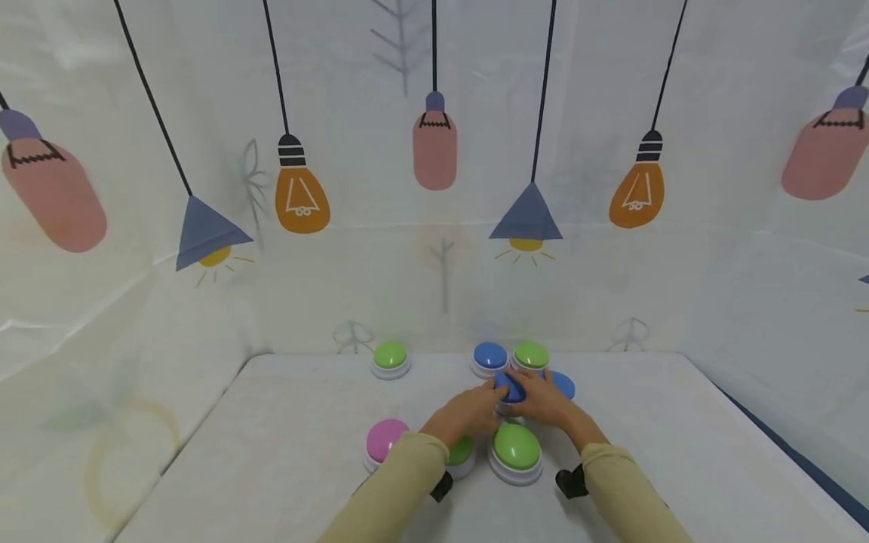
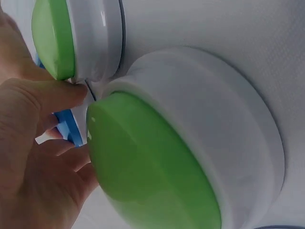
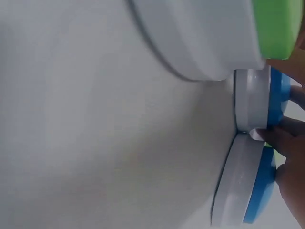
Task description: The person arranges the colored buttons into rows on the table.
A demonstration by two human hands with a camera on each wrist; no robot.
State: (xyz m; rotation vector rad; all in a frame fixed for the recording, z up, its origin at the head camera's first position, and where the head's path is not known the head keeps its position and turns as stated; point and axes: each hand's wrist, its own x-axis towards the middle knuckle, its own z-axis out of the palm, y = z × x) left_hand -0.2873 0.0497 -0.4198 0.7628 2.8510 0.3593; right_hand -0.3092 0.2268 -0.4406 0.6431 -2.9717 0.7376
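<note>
Both hands hold one blue button with a white base [image 1: 510,388] between them, in the middle of the group. The left hand [image 1: 468,413] grips its left side; in the left wrist view, thumb and fingers of that hand [image 2: 40,157] are bent around the blue button [image 2: 69,128]. From the right, the right hand [image 1: 546,401] has its fingers on the top and side. The right wrist view shows the right hand [image 3: 291,157] at the edge of the same button [image 3: 275,98], which stands beside another blue button [image 3: 261,188].
Behind the hands are a blue button [image 1: 490,355] and a green one [image 1: 532,354]; another green one [image 1: 390,355] stands further left. Nearer are a green button [image 1: 517,446], one partly hidden by the left arm [image 1: 461,451], and a pink button [image 1: 385,440]. All rest on a white table [image 1: 271,422].
</note>
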